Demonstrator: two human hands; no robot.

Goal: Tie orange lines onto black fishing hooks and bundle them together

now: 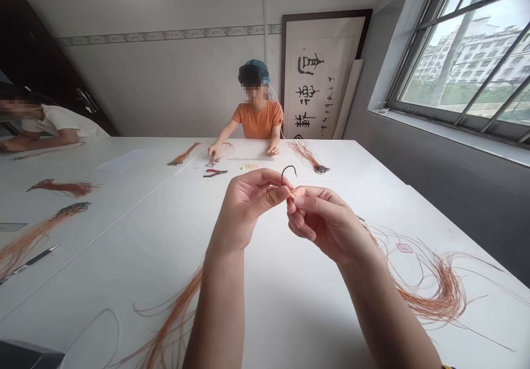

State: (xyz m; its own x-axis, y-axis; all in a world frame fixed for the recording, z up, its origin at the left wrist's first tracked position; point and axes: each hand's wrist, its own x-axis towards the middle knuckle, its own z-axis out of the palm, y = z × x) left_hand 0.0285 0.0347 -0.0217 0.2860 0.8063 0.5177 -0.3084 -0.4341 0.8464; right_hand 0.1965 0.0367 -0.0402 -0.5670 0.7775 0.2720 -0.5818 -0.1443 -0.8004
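A large dark fish hook (282,176) stands up between my hands, its bend and point at the top. My left hand (252,199) is closed in a pinch on the hook's shank. My right hand (321,214) pinches close against it, touching the left fingertips. A tiny tan bit shows at the right fingertips, too small to name. Beside my left forearm lies a bundle of orange-brown lines (176,319). Past my right forearm, a curved bundle of similar lines (449,294) spreads over the white table (285,291).
Across the table a person in an orange shirt (260,119) handles hooks near red-handled pliers (215,173). Another person (62,120) leans at the far left. More line bundles (308,156) lie about, with a pen (35,261) at the left. A window (467,54) is at the right.
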